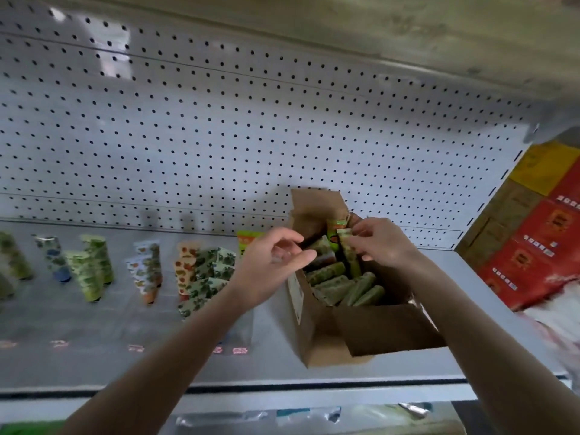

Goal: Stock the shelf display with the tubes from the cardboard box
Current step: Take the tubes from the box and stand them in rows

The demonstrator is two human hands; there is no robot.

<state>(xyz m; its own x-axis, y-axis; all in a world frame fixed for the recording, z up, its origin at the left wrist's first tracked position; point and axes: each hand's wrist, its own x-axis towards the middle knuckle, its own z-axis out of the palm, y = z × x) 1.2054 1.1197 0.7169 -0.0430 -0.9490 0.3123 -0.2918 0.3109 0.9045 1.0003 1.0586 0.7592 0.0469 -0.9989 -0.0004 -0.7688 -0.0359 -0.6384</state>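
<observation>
An open cardboard box stands on the grey shelf, right of centre, with several green tubes lying inside. My right hand reaches into the box from the right and pinches the top of an upright green tube. Over the box's left edge hovers my left hand, fingers curled and apart, nothing visibly in it. To the left, rows of patterned tubes stand upright on the shelf; the image is blurred.
A white pegboard backs the shelf, with another shelf overhead. Red and yellow cartons fill the bay to the right. Price tags run along the shelf's front. More packets show on the lower shelf.
</observation>
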